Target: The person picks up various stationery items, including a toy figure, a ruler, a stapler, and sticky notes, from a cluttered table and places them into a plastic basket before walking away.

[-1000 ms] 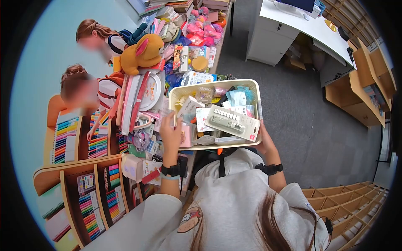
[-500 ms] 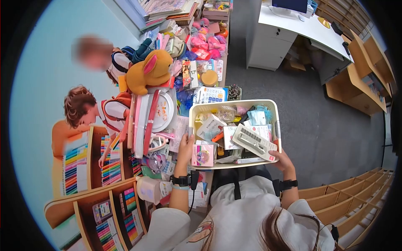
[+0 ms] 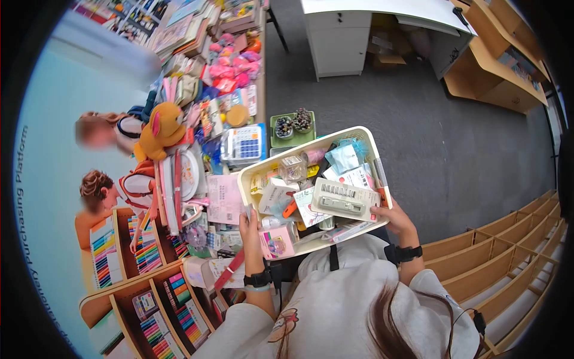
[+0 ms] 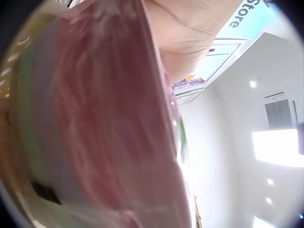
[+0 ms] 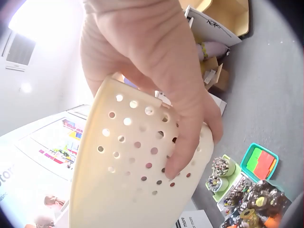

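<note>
A cream plastic basket (image 3: pixel 372 157) with a perforated wall (image 5: pixel 109 190) is held in front of the body by its two ends. My left hand (image 3: pixel 252 239) grips its left end, next to a pink box (image 3: pixel 276 242) in the near corner; pink packaging fills much of the left wrist view, where most of that hand is hidden. On the other end, my right hand (image 3: pixel 399 220) has its fingers curled over the rim and against the holes. A carded stapler pack (image 3: pixel 344 202) lies on top inside, among small boxes, blue packets (image 3: pixel 344 157) and a clear container (image 3: pixel 293 169).
Left of the basket runs a table heaped with packaged goods, a plush toy (image 3: pixel 161 128) and a calculator (image 3: pixel 245 143). A green tray (image 3: pixel 292 139) sits beyond the basket. Wooden shelving (image 3: pixel 496 263) stands at right, a white desk (image 3: pixel 341 42) ahead across grey floor (image 3: pixel 460 155).
One second ago the left hand was raised at the basket's left edge; it then took hold there. The basket now sits slanted, its right end farther up in view. The head view has turned rightward.
</note>
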Tool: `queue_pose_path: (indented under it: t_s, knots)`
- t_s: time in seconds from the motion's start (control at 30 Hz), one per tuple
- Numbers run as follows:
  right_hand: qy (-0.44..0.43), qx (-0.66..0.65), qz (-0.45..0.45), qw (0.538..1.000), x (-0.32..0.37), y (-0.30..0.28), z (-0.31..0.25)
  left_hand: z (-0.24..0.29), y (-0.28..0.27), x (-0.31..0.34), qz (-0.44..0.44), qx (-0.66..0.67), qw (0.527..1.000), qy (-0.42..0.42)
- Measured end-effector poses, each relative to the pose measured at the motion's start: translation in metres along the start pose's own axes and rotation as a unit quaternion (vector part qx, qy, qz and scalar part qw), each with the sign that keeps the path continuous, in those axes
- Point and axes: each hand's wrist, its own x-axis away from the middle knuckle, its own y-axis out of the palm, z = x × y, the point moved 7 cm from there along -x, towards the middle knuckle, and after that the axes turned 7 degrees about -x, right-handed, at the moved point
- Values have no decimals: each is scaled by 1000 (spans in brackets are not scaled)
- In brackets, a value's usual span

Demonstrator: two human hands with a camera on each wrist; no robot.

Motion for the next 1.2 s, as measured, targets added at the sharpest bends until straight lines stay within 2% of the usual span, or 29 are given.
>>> queue_pose_path:
  t_s: [0.03,0.1,0.17,0.23,0.33,0.47,0.6,0.67,0.73,0.83,0.87,0.9,0.93,0.97,1.03,1.2]
  knots:
    - [-3,-9,1,1000,6,-22,-7,0,17,14,7,16,1000,-9]
    - [-13,74,36,996,16,-68,-25,-6,50,34,5,15,1000,13]
    - [-22,54,32,998,39,-97,-58,2,96,62,-5,62,998,-22]
    - [-23,32,40,998,62,-130,-78,12,140,81,-15,45,998,-34]
    - [-54,-14,56,997,94,-181,-96,23,201,96,-46,60,997,-23]
    - [-89,-7,150,985,142,-238,-119,47,282,106,-122,15,992,-8]
    - [-146,-89,170,970,170,-268,-114,70,351,104,-202,-29,978,32]
    - [-165,-136,218,952,182,-286,-103,85,384,107,-224,-55,972,46]
    - [-179,-164,229,943,190,-296,-101,88,412,103,-249,-85,962,73]
    - [-196,-228,257,919,202,-309,-92,89,454,101,-264,-98,956,79]
    - [-201,-239,265,912,203,-314,-93,88,464,99,-254,-134,950,119]
    - [-231,-237,284,900,206,-316,-103,81,474,91,-264,-141,949,102]
    - [-250,-232,300,891,203,-328,-100,81,487,89,-262,-160,943,126]
    - [-255,-218,303,892,205,-326,-119,81,503,85,-272,-158,937,150]
    - [-228,-266,324,879,193,-348,-105,71,529,72,-287,-144,939,120]
    - [-249,-271,328,870,156,-388,-157,89,615,41,-292,-168,935,109]
